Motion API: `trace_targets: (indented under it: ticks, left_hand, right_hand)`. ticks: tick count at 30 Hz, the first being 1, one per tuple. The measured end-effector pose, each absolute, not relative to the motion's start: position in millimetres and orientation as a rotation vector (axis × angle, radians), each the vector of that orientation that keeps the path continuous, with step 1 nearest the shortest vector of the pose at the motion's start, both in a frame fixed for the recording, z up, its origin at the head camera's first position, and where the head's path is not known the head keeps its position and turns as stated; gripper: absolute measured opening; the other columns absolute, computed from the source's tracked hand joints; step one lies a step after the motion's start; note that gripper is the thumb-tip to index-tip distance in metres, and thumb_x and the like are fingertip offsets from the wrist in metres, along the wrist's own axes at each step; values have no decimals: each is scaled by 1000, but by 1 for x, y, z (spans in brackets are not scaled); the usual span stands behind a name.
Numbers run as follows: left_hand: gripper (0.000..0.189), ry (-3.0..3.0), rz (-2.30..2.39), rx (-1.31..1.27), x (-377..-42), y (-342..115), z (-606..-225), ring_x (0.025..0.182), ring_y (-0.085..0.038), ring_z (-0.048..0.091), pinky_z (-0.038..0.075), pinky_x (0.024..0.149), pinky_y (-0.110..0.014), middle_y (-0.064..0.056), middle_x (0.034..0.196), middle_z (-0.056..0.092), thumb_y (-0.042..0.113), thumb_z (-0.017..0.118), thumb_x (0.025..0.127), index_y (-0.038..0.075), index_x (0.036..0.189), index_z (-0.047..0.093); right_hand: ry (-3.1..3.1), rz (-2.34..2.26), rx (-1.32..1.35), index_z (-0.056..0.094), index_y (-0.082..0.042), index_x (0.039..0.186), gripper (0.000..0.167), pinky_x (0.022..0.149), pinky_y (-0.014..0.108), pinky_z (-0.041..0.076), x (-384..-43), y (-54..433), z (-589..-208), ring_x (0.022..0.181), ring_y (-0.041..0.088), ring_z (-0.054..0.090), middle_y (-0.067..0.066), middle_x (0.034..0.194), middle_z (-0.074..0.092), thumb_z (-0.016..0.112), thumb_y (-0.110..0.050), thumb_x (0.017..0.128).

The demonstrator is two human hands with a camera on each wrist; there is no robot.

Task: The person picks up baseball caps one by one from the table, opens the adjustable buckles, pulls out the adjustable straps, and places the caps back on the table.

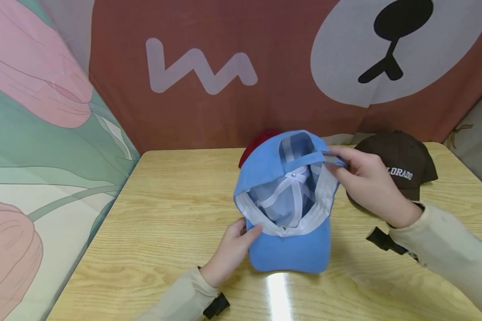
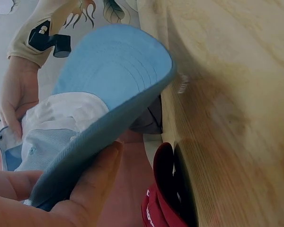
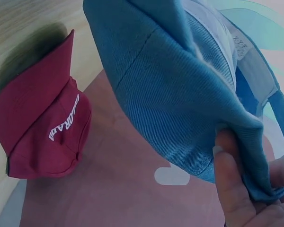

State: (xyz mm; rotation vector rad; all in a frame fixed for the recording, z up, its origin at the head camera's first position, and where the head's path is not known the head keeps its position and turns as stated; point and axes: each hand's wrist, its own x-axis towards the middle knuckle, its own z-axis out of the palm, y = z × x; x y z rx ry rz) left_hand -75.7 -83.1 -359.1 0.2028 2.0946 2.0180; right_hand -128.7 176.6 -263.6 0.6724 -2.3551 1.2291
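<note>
A light blue baseball cap (image 1: 289, 254) is held up over the table, its white-lined inside facing the head camera and its brim toward the person. My left hand (image 1: 233, 245) grips it where the brim meets the crown on the left, thumb on the inner side. With thumb and fingers, my right hand (image 1: 365, 178) pinches the back edge beside the strap and rear opening. In the right wrist view, fingertips (image 3: 222, 146) press the blue fabric (image 3: 170, 90) near that edge. The left wrist view shows the brim (image 2: 118, 61) from its underside, left fingers (image 2: 94, 179) beneath it.
A dark brown cap (image 1: 401, 160) with white "COLORADO" lettering sits at the back right of the wooden table (image 1: 164, 214). Behind the blue cap stands a red cap (image 3: 47, 123), mostly hidden in the head view. A printed cloth (image 1: 209, 116) hangs along the table's far edge.
</note>
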Motion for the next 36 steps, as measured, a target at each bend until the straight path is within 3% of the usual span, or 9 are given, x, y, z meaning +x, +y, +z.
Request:
trace_targets:
  ticks: [5,12,21,24,27,30,33,36]
  left_hand:
    - [45,2064,2047,219,-76,-80,-360,121,-27,51,42,101,-39,-23,131,54,17,48,102,-14,134,44]
    - [54,2022,2076,226,-78,-78,-360,138,-28,32,26,112,-43,-19,150,36,22,45,104,-9,146,30]
    - [51,2067,2113,200,-77,-78,-359,143,-31,22,17,115,-46,-19,153,31,20,37,106,-8,148,28]
    - [48,2056,2143,176,-78,-78,-359,141,-30,28,21,114,-44,-18,150,36,21,37,106,-7,146,33]
    - [47,2048,2166,153,-77,-79,-358,133,-27,38,33,107,-39,-17,144,43,24,38,107,-6,142,38]
    - [46,2022,2185,143,-76,-79,-356,125,-24,45,40,98,-34,-16,138,47,26,38,106,-6,140,39]
    - [47,1989,2205,157,-76,-78,-355,125,-24,45,41,98,-33,-17,140,46,26,38,107,-6,141,37]
    - [47,1961,2227,176,-77,-78,-355,128,-26,44,38,103,-36,-19,142,43,24,37,107,-6,142,35]
  right_hand:
    - [-2347,1242,712,66,4,117,31,41,26,29,-128,174,-265,43,10,32,3,73,53,59,12,88]
    - [-2349,1268,729,65,5,119,31,44,25,31,-128,170,-265,46,10,33,5,83,58,60,11,88]
    - [-2426,1338,697,61,2,127,35,49,23,36,-126,170,-267,60,11,47,11,105,65,62,2,93]
    - [-2443,1333,673,61,1,126,34,50,23,37,-126,171,-271,62,11,48,5,96,62,64,-1,92]
    - [-2469,1336,644,61,0,125,34,51,23,39,-125,172,-276,64,12,48,4,92,58,65,-3,92]
    - [-2497,1365,635,60,2,123,32,55,20,43,-125,174,-281,69,11,51,7,95,59,65,-4,92]
    - [-2525,1405,629,59,2,123,32,58,20,45,-124,175,-285,73,10,53,11,100,60,65,-6,93]
    - [-2559,1399,608,59,1,120,29,55,24,42,-124,175,-289,66,12,51,9,87,57,64,-9,94]
